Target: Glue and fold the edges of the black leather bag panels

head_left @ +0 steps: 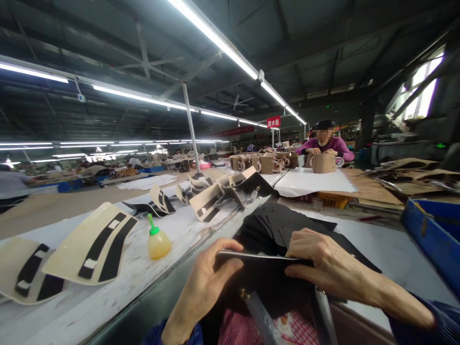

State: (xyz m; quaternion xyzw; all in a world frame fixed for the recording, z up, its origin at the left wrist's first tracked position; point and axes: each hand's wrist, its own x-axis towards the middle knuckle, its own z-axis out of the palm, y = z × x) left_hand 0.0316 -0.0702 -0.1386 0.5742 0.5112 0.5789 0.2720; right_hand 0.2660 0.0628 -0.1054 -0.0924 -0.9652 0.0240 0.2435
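Note:
My left hand point(206, 278) grips the left end of a flat black leather piece point(258, 261), thumb on top. On the right end of the same piece rests my right hand point(323, 261), fingers curled over its top edge. Just behind the hands lies a fanned stack of black cut pieces point(273, 225). A small metal fitting shows on the black material below the left hand.
A glue bottle with a green nozzle point(157, 241) stands on the white belt point(108, 297) among curved cream pieces with black strips point(95, 249). A blue crate point(436, 235) is at right. A person in purple point(325, 143) works behind tan bags point(323, 163) farther back.

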